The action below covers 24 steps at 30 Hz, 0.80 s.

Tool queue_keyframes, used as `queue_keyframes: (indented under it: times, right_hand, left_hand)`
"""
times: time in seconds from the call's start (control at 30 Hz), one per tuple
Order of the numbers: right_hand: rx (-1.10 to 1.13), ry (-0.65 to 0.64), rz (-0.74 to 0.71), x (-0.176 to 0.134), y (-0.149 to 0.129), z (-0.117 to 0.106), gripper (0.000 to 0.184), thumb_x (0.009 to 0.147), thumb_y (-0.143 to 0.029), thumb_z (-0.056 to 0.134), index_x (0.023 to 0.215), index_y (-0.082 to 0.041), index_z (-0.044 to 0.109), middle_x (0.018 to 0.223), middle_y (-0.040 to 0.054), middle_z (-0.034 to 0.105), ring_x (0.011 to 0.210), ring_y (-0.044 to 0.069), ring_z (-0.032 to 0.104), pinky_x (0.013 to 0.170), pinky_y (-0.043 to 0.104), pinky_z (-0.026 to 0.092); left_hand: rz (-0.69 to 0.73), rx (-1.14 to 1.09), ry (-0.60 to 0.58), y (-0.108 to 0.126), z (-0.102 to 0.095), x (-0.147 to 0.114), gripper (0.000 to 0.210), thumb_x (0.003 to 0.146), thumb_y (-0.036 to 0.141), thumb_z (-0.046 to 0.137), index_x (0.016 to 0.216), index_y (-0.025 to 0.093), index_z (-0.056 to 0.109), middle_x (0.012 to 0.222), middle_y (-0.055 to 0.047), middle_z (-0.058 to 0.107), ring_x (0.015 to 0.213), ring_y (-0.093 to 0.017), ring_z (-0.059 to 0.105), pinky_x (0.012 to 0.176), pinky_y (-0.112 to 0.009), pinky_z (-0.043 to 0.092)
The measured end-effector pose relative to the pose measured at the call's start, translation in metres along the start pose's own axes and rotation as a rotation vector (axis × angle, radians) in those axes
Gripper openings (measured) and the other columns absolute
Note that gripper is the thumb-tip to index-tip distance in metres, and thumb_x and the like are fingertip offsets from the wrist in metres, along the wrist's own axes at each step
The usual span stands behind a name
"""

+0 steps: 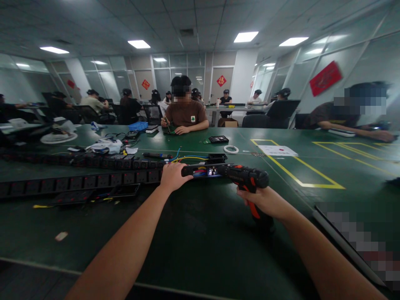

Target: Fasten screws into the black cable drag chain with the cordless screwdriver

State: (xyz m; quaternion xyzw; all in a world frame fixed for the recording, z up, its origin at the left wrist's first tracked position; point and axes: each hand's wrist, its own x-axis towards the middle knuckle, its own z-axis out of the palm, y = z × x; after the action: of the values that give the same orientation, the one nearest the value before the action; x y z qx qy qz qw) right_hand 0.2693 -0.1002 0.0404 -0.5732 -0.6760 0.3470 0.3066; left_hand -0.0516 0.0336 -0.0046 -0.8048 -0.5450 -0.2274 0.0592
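Observation:
My right hand (261,200) is wrapped round the grip of a black and orange cordless drill (248,177). Its front end points left at the open end of a long black power strip (106,180), where a light shines on coloured wires (201,171). My left hand (174,177) grips the strip near that open end, fingers closed over its far side. A row of black sockets runs along the strip to the left edge of the view. The drill's tip and whatever it touches are too small to make out.
Behind lies a second socket strip (103,161) with blue and yellow wires. A white tape ring (231,149), a paper sheet (278,150) and a blue basket (138,126) are further back. A person (186,108) works opposite, another at the right. Loose black parts (73,197) lie nearer, left.

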Motion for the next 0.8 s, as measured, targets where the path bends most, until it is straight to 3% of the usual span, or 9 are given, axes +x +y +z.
queue_keyframes:
  times: [0.8]
  right_hand:
    - [-0.035,0.012,0.005,0.0001,0.001,0.0006,0.03,0.084,-0.05,0.064,0.087,-0.02,0.06,0.068,-0.0007,0.062,0.066,0.019,0.06,0.064,0.033,0.047]
  left_hand:
    - [0.005,0.004,0.006,0.0017,-0.002,-0.0014,0.06,0.084,0.068,0.062,0.126,0.026,0.065,0.125,-0.008,0.069,0.117,-0.032,0.058,0.099,-0.045,0.037]
